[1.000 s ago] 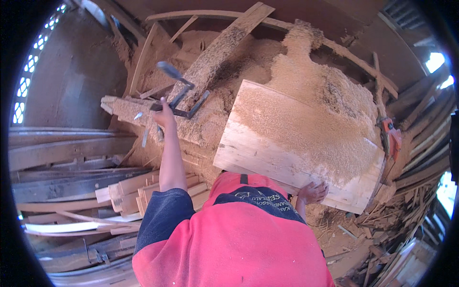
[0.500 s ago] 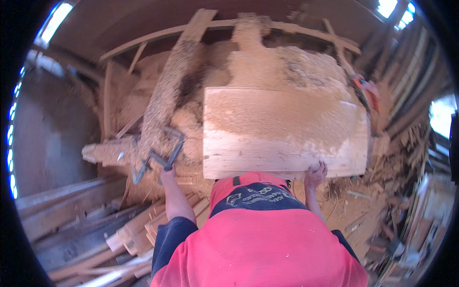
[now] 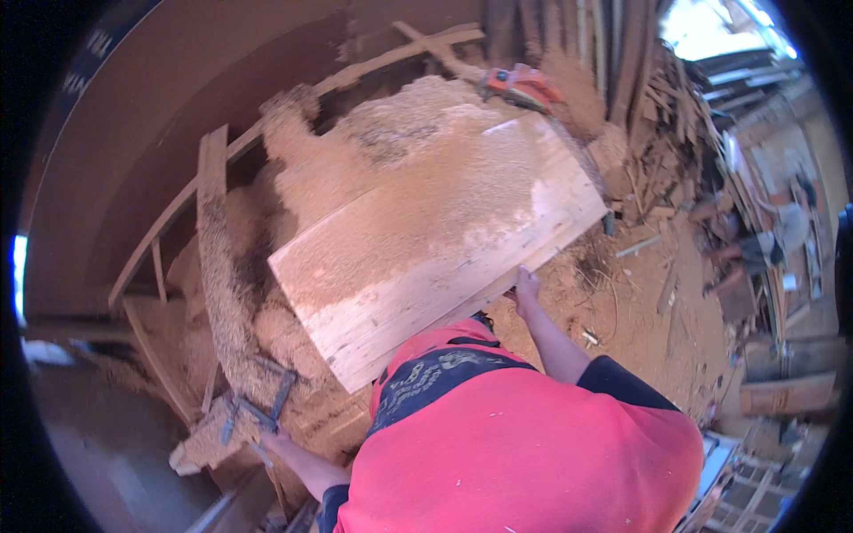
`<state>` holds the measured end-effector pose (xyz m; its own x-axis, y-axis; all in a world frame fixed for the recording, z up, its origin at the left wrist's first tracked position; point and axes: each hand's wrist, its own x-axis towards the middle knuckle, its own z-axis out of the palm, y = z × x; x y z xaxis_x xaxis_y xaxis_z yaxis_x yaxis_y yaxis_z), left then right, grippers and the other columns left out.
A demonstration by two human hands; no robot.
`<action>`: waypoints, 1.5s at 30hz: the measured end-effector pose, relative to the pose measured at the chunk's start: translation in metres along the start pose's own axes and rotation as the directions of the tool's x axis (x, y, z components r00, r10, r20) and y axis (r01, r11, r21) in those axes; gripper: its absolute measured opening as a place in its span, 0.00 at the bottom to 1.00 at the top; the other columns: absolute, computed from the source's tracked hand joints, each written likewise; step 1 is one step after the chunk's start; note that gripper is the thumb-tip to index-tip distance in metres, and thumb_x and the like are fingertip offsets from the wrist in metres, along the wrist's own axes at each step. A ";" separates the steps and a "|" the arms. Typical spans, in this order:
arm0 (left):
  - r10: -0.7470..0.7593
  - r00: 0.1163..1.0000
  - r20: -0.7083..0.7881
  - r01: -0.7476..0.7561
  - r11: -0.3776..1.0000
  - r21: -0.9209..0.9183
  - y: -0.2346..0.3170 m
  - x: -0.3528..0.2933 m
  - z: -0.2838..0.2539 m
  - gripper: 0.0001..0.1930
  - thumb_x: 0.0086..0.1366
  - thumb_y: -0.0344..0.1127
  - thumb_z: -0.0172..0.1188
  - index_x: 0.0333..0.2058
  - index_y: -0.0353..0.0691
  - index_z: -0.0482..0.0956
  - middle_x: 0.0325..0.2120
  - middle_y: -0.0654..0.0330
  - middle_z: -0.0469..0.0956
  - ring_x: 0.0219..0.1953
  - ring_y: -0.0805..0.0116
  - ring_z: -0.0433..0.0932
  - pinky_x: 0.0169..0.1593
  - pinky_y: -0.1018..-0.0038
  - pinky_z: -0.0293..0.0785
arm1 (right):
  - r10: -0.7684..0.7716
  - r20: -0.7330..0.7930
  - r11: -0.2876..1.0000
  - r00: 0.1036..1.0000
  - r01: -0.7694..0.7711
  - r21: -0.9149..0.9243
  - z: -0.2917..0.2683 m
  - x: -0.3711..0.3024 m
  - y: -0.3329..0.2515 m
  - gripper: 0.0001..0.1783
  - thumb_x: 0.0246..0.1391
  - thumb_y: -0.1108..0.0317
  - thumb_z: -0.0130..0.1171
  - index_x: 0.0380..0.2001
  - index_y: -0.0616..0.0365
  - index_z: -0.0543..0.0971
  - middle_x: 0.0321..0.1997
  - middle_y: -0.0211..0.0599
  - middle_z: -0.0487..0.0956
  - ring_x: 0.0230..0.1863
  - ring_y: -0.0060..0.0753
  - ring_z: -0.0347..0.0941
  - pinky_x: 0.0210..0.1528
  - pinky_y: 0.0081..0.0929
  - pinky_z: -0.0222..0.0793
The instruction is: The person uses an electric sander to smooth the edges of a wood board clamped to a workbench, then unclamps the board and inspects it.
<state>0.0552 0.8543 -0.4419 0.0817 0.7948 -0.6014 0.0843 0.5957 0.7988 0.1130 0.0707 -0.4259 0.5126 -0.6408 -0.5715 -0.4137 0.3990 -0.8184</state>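
Note:
A pale wooden panel (image 3: 355,333) lies before me, thickly coated with sawdust over its far part. My right hand (image 3: 526,286) is at its near edge, fingers curled against the rim; the fingertips are partly hidden. Down to the left, my left hand (image 3: 274,437) is closed around the end of a dark metal clamp (image 3: 283,395). The clamp sits by the end of a short rough board (image 3: 209,446), under the sawdust-covered beam (image 3: 222,293). Whether the clamp grips that board cannot be made out.
An orange power tool (image 3: 522,87) rests beyond the panel's far right corner. Wooden rails (image 3: 355,71) frame the sawdust heap at the back. Scrap wood (image 3: 671,133) is piled to the right. Farther right, another person (image 3: 773,235) is beside stacked timber.
My view has turned to the right, so the panel appears tilted and the right side shows more. My right hand has gone from lying on the panel's top to its near edge.

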 end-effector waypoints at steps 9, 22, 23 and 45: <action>0.088 0.951 0.297 -0.208 0.893 0.399 -0.027 -0.058 0.063 0.24 0.73 0.47 0.55 0.59 0.37 0.74 0.55 0.51 0.75 0.56 0.56 0.75 0.56 0.64 0.75 | -0.038 -0.076 0.996 0.996 0.032 -0.079 0.031 0.010 0.016 0.23 0.70 0.50 0.52 0.47 0.64 0.71 0.40 0.46 0.81 0.34 0.42 0.84 0.30 0.42 0.86; -0.185 0.390 0.902 -0.184 0.944 0.273 0.027 -0.237 0.121 0.35 0.77 0.59 0.40 0.69 0.37 0.63 0.65 0.47 0.68 0.67 0.52 0.67 0.69 0.59 0.62 | -0.254 -0.085 0.964 0.964 0.259 0.055 0.042 -0.141 -0.146 0.22 0.68 0.56 0.58 0.26 0.63 0.72 0.18 0.40 0.77 0.14 0.32 0.77 0.16 0.30 0.76; -0.229 0.329 0.916 -0.115 0.953 0.279 0.046 -0.252 0.123 0.36 0.77 0.60 0.40 0.70 0.37 0.60 0.68 0.47 0.64 0.69 0.52 0.64 0.72 0.58 0.59 | -0.318 -0.084 0.946 0.944 0.322 0.033 0.038 -0.141 -0.160 0.22 0.68 0.57 0.59 0.25 0.63 0.71 0.17 0.40 0.77 0.14 0.31 0.76 0.14 0.29 0.72; -0.202 0.556 0.806 -0.208 0.905 0.370 -0.054 -0.328 0.090 0.37 0.74 0.69 0.37 0.60 0.41 0.71 0.53 0.53 0.78 0.49 0.58 0.79 0.51 0.60 0.75 | -0.779 0.069 0.551 0.623 0.733 -0.398 0.350 -0.003 -0.443 0.35 0.62 0.42 0.54 0.14 0.62 0.81 0.12 0.39 0.79 0.16 0.33 0.80 0.31 0.34 0.80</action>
<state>0.1136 0.5516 -0.2894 0.8293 0.2280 -0.5102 0.4269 0.3306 0.8417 0.5577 0.1253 -0.0825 0.6936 -0.6648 0.2773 -0.1516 -0.5111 -0.8461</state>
